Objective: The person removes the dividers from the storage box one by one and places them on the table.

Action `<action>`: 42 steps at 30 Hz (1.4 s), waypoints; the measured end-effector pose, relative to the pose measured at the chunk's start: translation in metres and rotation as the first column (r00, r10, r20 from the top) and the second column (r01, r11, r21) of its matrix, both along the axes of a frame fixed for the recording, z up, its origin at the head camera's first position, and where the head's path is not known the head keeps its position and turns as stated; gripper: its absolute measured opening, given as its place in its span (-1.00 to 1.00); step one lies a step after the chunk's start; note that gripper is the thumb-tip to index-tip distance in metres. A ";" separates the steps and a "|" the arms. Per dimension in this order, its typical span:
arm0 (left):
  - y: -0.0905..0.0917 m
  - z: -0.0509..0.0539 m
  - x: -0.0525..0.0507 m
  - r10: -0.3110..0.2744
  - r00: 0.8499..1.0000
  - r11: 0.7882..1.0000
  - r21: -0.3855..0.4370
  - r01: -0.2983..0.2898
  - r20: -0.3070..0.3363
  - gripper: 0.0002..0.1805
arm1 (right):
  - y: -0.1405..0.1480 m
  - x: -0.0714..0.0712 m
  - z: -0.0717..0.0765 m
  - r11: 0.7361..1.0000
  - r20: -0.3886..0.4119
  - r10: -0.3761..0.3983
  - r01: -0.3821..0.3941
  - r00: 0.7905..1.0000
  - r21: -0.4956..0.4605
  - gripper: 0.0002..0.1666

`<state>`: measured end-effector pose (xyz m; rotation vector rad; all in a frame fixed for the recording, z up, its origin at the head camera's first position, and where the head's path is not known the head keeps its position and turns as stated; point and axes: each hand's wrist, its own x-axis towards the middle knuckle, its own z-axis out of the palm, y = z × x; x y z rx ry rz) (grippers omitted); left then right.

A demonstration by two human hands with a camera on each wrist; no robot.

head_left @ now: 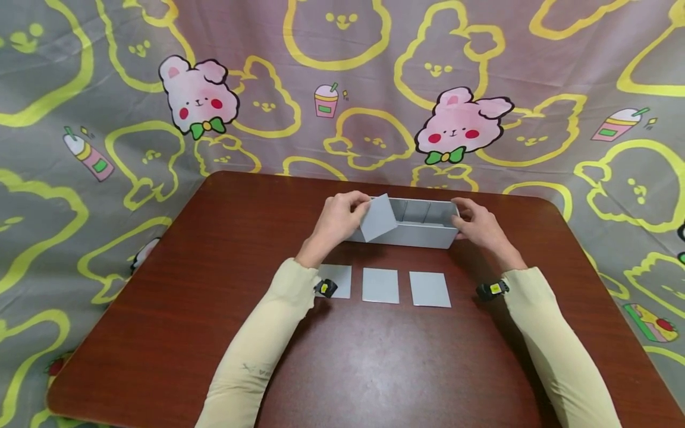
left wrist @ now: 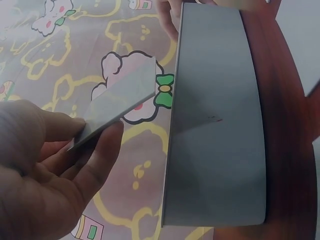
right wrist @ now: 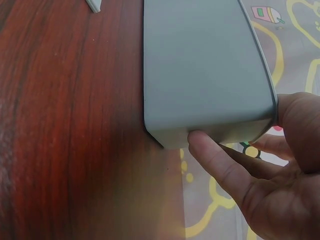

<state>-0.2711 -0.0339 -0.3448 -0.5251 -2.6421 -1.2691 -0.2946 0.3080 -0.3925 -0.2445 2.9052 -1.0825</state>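
My left hand [head_left: 338, 217] pinches a thin grey square panel [head_left: 379, 219] between thumb and fingers. The panel is tilted, above the left part of a long grey open-topped box [head_left: 423, 236]. In the left wrist view, the panel [left wrist: 122, 97] stands clear of the rim, beside the box's wall [left wrist: 220, 125]. My right hand [head_left: 478, 226] holds the box's right end; in the right wrist view, one fingertip [right wrist: 200, 140] presses the outside of the end wall while the thumb side reaches the rim. Upright lines show on the inner back wall.
Three flat grey squares lie in a row in front of the box: a left one [head_left: 342, 282] partly behind my left wrist, a middle one [head_left: 380, 285] and a right one [head_left: 430, 289]. The brown table [head_left: 160, 297] backs onto a patterned curtain [head_left: 369, 95].
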 end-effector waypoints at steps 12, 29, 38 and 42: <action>-0.011 0.002 0.009 -0.034 0.998 0.998 -0.056 0.031 -0.047 -0.76 | 0.000 0.001 0.003 1.000 -0.005 0.005 -0.006 1.000 -0.002 -0.35; -0.032 0.000 0.017 -0.049 0.998 0.996 -0.083 0.046 -0.042 -0.76 | -0.001 0.001 0.002 1.000 -0.003 0.003 -0.003 1.000 0.011 -0.34; -0.043 0.000 0.019 -0.056 0.998 0.991 -0.123 0.054 -0.011 -0.80 | -0.001 0.001 0.001 1.000 -0.004 -0.001 0.001 1.000 0.006 -0.35; -0.050 0.000 0.019 -0.060 0.998 0.986 -0.155 0.063 0.020 -0.80 | 0.000 -0.001 0.000 1.000 -0.003 -0.003 0.003 1.000 0.002 -0.35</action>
